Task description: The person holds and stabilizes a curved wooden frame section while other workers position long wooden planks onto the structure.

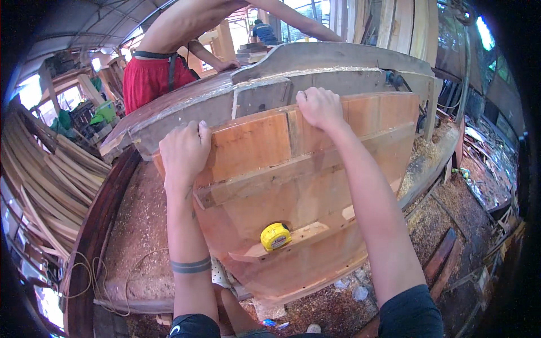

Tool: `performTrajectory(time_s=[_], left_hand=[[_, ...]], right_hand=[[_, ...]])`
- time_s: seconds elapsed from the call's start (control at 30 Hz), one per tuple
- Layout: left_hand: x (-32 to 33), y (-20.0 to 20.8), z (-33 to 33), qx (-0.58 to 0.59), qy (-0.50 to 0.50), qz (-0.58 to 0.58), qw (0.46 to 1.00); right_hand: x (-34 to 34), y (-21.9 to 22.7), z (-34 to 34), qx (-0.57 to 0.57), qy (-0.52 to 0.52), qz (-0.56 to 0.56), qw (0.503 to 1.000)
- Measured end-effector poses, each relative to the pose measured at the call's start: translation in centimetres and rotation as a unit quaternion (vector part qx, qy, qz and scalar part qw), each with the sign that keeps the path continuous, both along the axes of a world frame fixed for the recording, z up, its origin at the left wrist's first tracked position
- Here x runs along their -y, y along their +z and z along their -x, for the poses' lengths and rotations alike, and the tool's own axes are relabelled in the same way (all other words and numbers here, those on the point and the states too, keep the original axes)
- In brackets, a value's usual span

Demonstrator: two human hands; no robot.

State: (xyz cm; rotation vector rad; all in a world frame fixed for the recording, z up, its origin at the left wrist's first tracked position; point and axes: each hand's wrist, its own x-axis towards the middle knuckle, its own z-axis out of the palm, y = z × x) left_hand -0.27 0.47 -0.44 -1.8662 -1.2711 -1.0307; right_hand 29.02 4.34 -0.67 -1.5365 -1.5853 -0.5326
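Note:
A broad orange-brown wooden panel with strips fixed across its face stands tilted in front of me. My left hand grips its upper edge near the left corner, fingers curled over the top. Farther right along the same edge, my right hand is closed over the wood, its fingertips hidden behind. A yellow tape measure rests on a lower strip of the panel, between my forearms. Just beyond the panel's top edge lies a grey, sawdust-strewn workbench with a curved wooden piece on its far side.
Across the bench a person in red shorts leans over, one hand on its surface. Curved wooden strips are stacked at the left, beside a dark beam. Thin cord trails at lower left. Sawdust and scraps cover the floor at right.

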Motion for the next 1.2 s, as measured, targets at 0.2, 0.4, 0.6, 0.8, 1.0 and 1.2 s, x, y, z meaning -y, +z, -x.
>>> performTrajectory(time_s=[0.2, 0.4, 0.6, 0.8, 1.0, 1.2], left_hand=[[-0.01, 0.01, -0.03, -0.002, 0.005, 0.007, 1.0], [0.26, 0.17, -0.15, -0.001, 0.014, 0.015, 1.0], [0.25, 0.16, -0.21, -0.002, 0.019, 0.017, 1.0], [0.21, 0.12, -0.22, -0.003, 0.021, 0.018, 1.0], [0.38, 0.31, -0.14, 0.005, 0.019, 0.061, 0.998], [0.37, 0.32, -0.13, 0.01, 0.016, 0.061, 0.998]], right_hand=[[-0.09, -0.05, -0.02, 0.004, -0.006, -0.002, 1.0], [0.05, 0.05, 0.0, 0.002, -0.003, 0.004, 1.0], [0.31, 0.27, 0.08, 0.002, -0.002, 0.022, 1.0], [0.38, 0.33, 0.1, 0.001, 0.0, 0.026, 1.0], [0.31, 0.3, 0.08, 0.0, -0.004, 0.026, 1.0], [0.24, 0.3, 0.09, -0.001, -0.005, 0.029, 1.0]])
